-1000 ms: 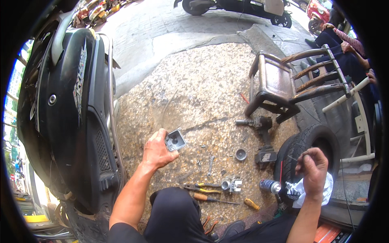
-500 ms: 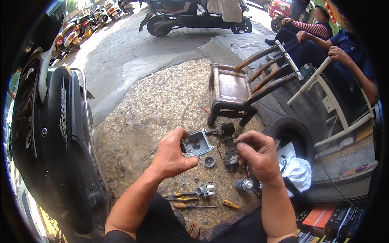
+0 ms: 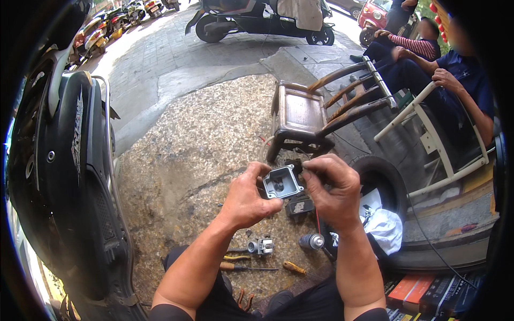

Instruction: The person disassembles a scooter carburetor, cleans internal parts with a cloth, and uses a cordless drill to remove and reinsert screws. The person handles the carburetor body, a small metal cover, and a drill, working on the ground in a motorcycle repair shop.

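Observation:
My left hand (image 3: 247, 199) grips a small grey metal carburetor float bowl (image 3: 287, 186), its open side facing up toward me. Close against the bowl's right corner, the thumb and forefinger of my right hand (image 3: 334, 187) are pinched together on a thin black strand (image 3: 303, 155), apparently a rubber seal; most of it is hidden. On the ground below lie a silver carburetor body (image 3: 261, 246) and pliers with yellow grips (image 3: 235, 257). A long screwdriver (image 3: 249, 267) and a short yellow-handled one (image 3: 293, 267) lie nearer. A spray can (image 3: 312, 241) stands beneath my right wrist.
A wooden chair (image 3: 297, 109) stands just ahead. At right are a tyre (image 3: 381, 170) with a white cloth (image 3: 383, 231), a metal-framed chair (image 3: 428, 142) and seated people. A black scooter (image 3: 67, 160) flanks me on the left. Boxes (image 3: 428, 291) are stacked at lower right.
The float bowl in my left hand has moved right and slightly up, tilting a little. My right hand has come up to its corner, and the strand, seen as a loop before, is now mostly hidden.

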`<state>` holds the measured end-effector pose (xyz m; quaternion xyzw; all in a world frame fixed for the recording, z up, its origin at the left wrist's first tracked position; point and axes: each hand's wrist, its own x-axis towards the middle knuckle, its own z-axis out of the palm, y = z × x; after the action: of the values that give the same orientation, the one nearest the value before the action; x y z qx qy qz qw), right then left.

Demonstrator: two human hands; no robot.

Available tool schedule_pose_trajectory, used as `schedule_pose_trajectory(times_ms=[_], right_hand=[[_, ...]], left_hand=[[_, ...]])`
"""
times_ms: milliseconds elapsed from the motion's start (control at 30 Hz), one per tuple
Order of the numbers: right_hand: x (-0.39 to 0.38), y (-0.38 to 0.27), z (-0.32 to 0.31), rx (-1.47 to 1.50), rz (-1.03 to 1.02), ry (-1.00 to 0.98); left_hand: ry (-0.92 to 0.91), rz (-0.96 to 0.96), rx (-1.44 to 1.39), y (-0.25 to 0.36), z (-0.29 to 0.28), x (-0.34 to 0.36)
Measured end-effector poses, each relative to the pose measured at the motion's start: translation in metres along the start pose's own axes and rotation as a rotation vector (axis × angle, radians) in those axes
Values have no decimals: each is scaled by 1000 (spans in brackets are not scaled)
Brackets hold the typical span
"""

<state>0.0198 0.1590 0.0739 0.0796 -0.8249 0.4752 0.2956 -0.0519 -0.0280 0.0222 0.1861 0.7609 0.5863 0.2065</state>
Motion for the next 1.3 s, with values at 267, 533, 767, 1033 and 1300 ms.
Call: schedule_pose_trajectory(times_ms=[267,533,767,1033,1300], right_hand=[[-15,-2,6,-410,-292,-199],[-14,0,9,-443,-282,-206],[-21,-1,8,-472,-254,-276],[-20,-8,1,-485,-223,-381],[-21,-10,-1,-483,-209,-402]], left_hand=[[25,96,102,4,7,-2],[5,116,132,5,7,-4],[9,152,116,1,3,-4],[-2,160,131,2,4,-7],[-11,175,110,2,5,-8]])
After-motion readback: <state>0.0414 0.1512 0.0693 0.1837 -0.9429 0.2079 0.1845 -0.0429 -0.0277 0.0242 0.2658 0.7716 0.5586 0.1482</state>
